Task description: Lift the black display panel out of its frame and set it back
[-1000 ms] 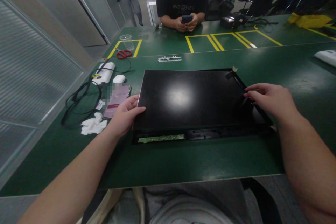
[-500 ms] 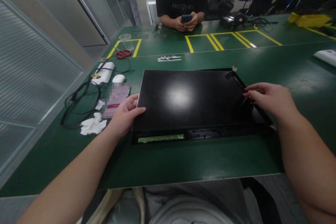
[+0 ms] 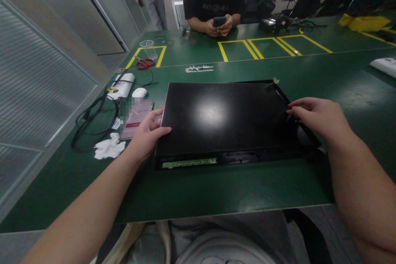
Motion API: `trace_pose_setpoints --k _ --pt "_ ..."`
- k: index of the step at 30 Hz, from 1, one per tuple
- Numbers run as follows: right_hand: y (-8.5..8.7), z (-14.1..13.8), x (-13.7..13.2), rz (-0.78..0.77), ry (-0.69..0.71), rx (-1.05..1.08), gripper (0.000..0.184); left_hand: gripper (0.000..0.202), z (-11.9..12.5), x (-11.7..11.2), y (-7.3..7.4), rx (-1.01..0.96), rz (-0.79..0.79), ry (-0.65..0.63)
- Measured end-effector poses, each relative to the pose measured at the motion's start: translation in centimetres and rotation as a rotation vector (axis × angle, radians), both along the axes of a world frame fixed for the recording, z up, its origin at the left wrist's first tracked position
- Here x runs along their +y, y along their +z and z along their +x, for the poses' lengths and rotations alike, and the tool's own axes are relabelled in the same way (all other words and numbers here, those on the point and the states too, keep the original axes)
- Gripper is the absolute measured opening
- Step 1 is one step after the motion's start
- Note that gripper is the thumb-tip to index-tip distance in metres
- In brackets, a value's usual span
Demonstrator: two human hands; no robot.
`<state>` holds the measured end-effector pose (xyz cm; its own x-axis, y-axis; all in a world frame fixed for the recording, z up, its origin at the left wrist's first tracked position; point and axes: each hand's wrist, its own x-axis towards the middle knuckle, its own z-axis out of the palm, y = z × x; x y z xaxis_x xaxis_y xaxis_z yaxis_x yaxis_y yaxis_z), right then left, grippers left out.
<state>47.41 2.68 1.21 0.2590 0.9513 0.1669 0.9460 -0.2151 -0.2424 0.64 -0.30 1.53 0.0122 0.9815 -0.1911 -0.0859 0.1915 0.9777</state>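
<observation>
A large black display panel [image 3: 222, 115] lies flat on the green table [image 3: 216, 189], with a green circuit strip [image 3: 189, 163] showing along its near edge. My left hand [image 3: 147, 135] grips the panel's left edge, thumb on top and fingers curled under. My right hand [image 3: 320, 116] holds the panel's right edge, fingers bent over the black frame beneath it.
Left of the panel lie a phone [image 3: 137, 117], a white mouse [image 3: 140, 92], a white device with black cable [image 3: 93, 119] and crumpled tissue [image 3: 109, 149]. Red scissors [image 3: 145, 63] and a plastic cup [image 3: 148, 48] sit farther back. A person across the table holds a phone [image 3: 219, 21].
</observation>
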Motion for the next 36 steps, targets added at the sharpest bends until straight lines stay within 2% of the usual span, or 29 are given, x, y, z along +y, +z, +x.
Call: trace_pose_setpoints --k 4,24,31,36 --pt "1.0 -0.9 -0.2 -0.071 -0.089 0.082 0.033 0.067 0.0 0.0 0.1 -0.011 0.002 -0.004" --pt "1.4 -1.5 -0.6 -0.068 -0.058 0.038 0.036 0.071 -0.2 0.0 0.0 0.031 0.006 -0.022" --pt "1.9 -2.0 -0.7 -0.120 -0.076 0.034 0.042 0.071 -0.2 0.0 -0.1 0.013 0.014 -0.011" --pt "1.6 -1.8 -0.6 -0.089 -0.071 0.034 0.039 0.068 0.0 -0.1 0.1 0.007 0.013 -0.009"
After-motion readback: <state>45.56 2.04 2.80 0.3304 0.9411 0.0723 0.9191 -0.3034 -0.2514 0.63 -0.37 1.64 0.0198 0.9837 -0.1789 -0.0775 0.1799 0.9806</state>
